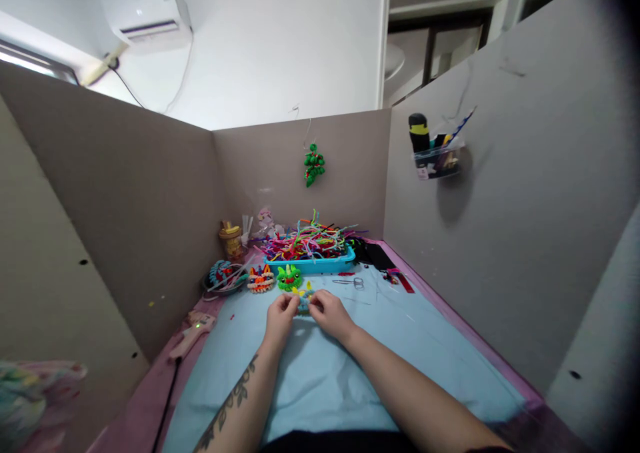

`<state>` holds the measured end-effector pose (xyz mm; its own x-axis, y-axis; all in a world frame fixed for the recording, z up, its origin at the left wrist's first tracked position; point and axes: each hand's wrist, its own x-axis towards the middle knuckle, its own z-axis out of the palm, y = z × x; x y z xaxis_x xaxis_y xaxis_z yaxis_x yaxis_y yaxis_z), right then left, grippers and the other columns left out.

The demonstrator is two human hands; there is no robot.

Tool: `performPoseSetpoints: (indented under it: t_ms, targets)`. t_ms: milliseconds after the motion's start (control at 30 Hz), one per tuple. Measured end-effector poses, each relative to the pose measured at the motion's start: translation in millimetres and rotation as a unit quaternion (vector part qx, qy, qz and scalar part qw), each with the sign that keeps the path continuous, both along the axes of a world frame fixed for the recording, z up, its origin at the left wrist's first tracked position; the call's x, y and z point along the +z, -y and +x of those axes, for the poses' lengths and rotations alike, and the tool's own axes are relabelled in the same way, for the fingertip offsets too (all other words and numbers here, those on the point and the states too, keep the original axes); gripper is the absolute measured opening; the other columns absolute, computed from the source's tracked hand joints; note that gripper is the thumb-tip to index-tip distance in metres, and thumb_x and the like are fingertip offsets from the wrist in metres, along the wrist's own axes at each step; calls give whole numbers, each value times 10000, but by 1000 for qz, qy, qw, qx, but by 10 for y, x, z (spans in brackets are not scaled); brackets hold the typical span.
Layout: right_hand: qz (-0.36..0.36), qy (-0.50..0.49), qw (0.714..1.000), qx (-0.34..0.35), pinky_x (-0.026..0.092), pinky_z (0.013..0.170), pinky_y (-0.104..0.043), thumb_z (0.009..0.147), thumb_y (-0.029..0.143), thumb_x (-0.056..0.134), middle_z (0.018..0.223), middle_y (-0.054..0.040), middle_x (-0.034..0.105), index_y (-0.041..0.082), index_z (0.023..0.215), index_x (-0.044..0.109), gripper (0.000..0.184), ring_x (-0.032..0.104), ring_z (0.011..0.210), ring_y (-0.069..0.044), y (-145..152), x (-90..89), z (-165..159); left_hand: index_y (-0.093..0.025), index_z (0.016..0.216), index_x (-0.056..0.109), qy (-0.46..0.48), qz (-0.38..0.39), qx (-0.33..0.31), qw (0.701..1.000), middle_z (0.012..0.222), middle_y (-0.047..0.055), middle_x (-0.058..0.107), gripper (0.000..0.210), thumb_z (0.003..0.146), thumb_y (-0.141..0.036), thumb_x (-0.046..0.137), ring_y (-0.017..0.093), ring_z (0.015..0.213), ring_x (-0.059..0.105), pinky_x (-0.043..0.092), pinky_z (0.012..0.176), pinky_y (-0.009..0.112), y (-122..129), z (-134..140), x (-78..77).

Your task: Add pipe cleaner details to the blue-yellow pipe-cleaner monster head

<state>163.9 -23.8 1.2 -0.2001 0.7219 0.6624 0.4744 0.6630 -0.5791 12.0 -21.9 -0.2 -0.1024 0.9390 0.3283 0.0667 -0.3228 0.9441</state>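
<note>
Between my two hands is a small blue pipe-cleaner figure point(303, 304) with yellow tips on top. My left hand point(283, 311) pinches its left side, and my right hand point(327, 310) pinches the right side. Fingers cover much of the figure. Just behind it sits a green pipe-cleaner animal head point(289, 278) with eyes and a red mouth. To the left of that one is an orange and cream pipe-cleaner head point(261, 279). A pair of scissors point(356, 282) lies on the cloth beyond my right hand.
A blue tray point(320, 265) heaped with colourful pipe cleaners stands at the back. At left are a dish of pipe-cleaner pieces point(223, 278), a yellow cup point(231, 241) and a pink corded tool point(193, 335). Grey partitions point(500, 173) enclose the table; a bin of tools point(436, 162) hangs right.
</note>
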Motion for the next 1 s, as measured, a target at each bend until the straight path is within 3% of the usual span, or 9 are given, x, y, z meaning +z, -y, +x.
performPoseSetpoints:
  t_ms: [367, 433, 567, 733, 1000]
  targets:
    - [-11, -13, 1000, -23, 375, 572, -235, 720, 171, 534, 611, 14, 496, 191, 613, 487, 118, 481, 604, -135, -27, -34, -3, -139, 608, 570, 5, -14, -20, 1000, 503, -41, 509, 303, 687, -424, 632, 94, 499, 465, 351, 533, 209, 58, 34, 51]
    - [-34, -38, 999, -9, 391, 569, -231, 715, 164, 530, 658, 5, 536, 182, 697, 538, 27, 501, 614, -133, -42, -39, -9, -137, 645, 591, 9, -14, -20, 1000, 517, -36, 522, 304, 687, -436, 628, 100, 506, 476, 359, 538, 213, 56, 33, 55]
    - [-57, -58, 997, 16, 423, 599, -238, 724, 160, 535, 781, -23, 591, 176, 902, 594, 188, 533, 656, -135, -56, -47, -9, -134, 739, 615, 13, -15, -27, 999, 554, -27, 544, 297, 703, -429, 617, 106, 530, 495, 380, 551, 214, 29, 19, 30]
    - [-21, -26, 999, 8, 413, 634, -249, 752, 169, 540, 727, -16, 564, 182, 773, 604, 68, 522, 685, -143, -22, -30, -2, -133, 765, 632, 11, -11, -45, 999, 609, -9, 591, 275, 701, -401, 629, 113, 569, 526, 404, 564, 218, 4, 8, -17]
    - [5, -40, 998, -40, 373, 593, -231, 731, 146, 492, 667, 1, 513, 184, 681, 546, 83, 486, 644, -139, -25, 8, 15, -124, 822, 682, 35, -43, -49, 997, 705, 36, 674, 313, 621, -363, 695, 145, 614, 588, 452, 605, 246, 18, 43, 22]
